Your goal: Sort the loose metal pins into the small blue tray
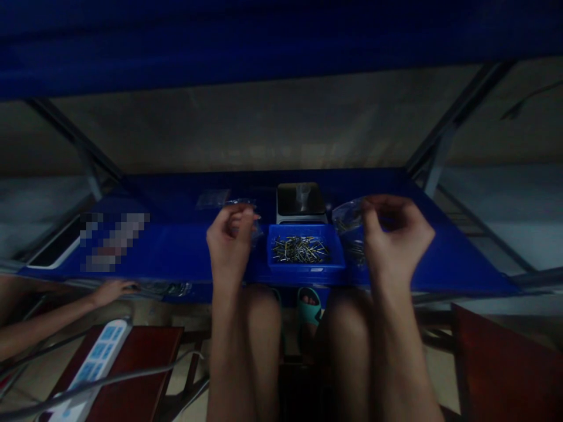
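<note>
Our left hand (pixel 231 228) is raised over the table (pixel 176 234), its fingers curled in close to the thumb; clear plastic (pixel 257 233) shows around the fingertips, though we cannot tell whether they grip it or it lies behind them. Across from it, our right hand (pixel 398 228) is pinched narrow, thumb against fingers, holding the edge of a clear bag (pixel 346 214) that stretches out toward the left hand. Just below that, beside the right wrist, more clear plastic shows metal pieces inside; we cannot tell if it belongs to the same bag. Between our two hands and a little nearer to us sits a blue tray (pixel 336 249), with thin metal pieces (pixel 301 249), like nails or screws, heaped loosely in it. Beyond the tray, also between the hands, a scale (pixel 285 199) bears a small clear cup (pixel 302 193). Past our left fingertips lies a flat bag (pixel 213 198), and well to the left of that hand lies a tablet (pixel 55 243). Lower on that side, a co-worker's hand (pixel 115 291) reaches in near the table's front edge, above a power strip (pixel 94 363) on a stool (pixel 145 363). Below our hands, a green sandal (pixel 309 313) shows between our knees (pixel 261 328).
</note>
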The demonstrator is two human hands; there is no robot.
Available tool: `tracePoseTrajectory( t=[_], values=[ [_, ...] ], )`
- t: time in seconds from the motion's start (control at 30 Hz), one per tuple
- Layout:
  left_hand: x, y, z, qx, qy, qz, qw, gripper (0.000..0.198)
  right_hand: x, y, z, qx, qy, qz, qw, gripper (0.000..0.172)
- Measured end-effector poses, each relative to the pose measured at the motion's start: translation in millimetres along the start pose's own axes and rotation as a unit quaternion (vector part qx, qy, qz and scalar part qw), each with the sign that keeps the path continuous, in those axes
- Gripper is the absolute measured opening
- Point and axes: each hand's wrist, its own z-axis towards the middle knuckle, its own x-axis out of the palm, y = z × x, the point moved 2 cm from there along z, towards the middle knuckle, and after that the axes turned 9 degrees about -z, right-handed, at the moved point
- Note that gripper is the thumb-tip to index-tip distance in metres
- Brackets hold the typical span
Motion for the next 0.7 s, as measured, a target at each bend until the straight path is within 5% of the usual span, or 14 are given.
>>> tracePoseTrajectory(
  t=[0.2,0.27,0.37,0.57,0.7],
  values=[
    [29.0,-18,-14,0.064,0.221,-0.005,0.973,0.026,17,51,-32,-0.056,0.04,0.128,0.989,0.02],
    [31.6,-18,-16,0.069,0.223,-0.015,0.972,0.013,23,55,-39,-0.058,0.079,0.179,0.979,0.025],
    [28.0,-15,-14,0.049,0.19,-0.033,0.98,0.022,27,52,-40,-0.041,0.133,0.218,0.966,0.038],
    [20.4,-15,-12,0.029,0.191,-0.03,0.981,0.027,31,42,-36,-0.025,0.233,0.227,0.945,0.022],
    [22.7,-14,-13,0.024,0.189,-0.037,0.981,0.024,32,42,-39,-0.029,0.24,0.231,0.943,0.021]
  ],
)
